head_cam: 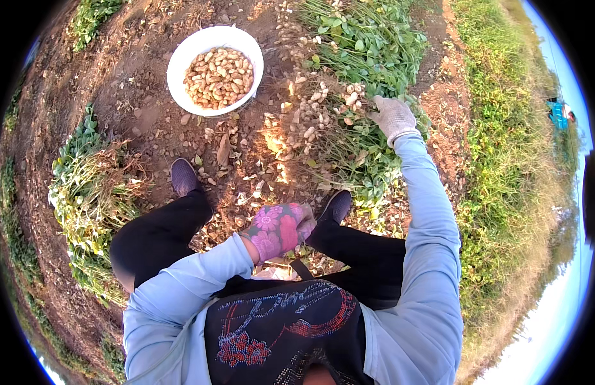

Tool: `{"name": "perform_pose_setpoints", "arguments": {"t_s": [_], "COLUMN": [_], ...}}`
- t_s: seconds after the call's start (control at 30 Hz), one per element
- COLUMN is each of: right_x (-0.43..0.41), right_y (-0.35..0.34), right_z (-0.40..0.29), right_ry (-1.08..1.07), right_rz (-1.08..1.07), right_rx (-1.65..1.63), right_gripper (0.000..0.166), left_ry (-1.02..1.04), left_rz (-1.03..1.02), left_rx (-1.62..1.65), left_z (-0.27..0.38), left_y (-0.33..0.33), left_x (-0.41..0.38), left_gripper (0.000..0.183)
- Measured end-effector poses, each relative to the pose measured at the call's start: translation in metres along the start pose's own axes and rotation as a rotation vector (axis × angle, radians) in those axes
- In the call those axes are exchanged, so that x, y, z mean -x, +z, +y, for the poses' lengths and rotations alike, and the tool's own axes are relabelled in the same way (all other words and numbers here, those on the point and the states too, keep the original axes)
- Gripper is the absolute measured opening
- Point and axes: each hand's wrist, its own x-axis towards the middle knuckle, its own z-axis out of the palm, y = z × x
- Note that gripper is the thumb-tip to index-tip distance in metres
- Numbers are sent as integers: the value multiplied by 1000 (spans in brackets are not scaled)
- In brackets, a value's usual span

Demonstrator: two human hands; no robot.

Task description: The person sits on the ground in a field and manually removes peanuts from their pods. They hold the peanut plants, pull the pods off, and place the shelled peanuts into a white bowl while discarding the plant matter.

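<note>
My right hand (394, 118), in a pale knit glove, is stretched out to the right with its fingers closed around peanut plant stems. A cluster of peanut pods (354, 95) hangs on roots just left of its fingertips. The pulled peanut plants (365, 48) lie in a leafy green heap, their pods and roots turned left. My left hand (279, 231), in a pink and grey flowered glove, is curled in front of my body, near my right shoe. Its fingertips are turned away, so anything inside is hidden. Ahead stands a white bucket (176, 79) with picked peanuts (219, 77) in it.
Another bundle of peanut plants (93, 207) lies left of my left shoe (184, 177). Dry soil with clods and leaf litter (139, 91) surrounds the bucket. My right shoe (337, 206) sits close to the plant heap. A grassy strip (499, 159) runs along the right.
</note>
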Motion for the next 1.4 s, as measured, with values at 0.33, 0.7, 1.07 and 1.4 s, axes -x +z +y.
{"name": "perform_pose_setpoints", "arguments": {"t_s": [0.33, 0.7, 1.07, 1.4], "right_x": [75, 136, 141, 118], "right_y": [-76, -31, -24, 3], "right_z": [-110, -238, -185, -228], "right_ry": [-62, 24, 0, 33], "right_rz": [38, 36, 183, 157], "right_rx": [-174, -728, -1153, -1286], "right_gripper": [42, 45, 47, 49], "left_ry": [151, 0, -36, 269], "left_rz": [372, 504, 472, 627], "left_rx": [598, 548, 344, 292], "left_z": [-38, -62, -79, -124], "left_y": [4, -73, -41, 6], "left_x": [-40, -15, -13, -37], "left_gripper": [44, 41, 50, 33]}}
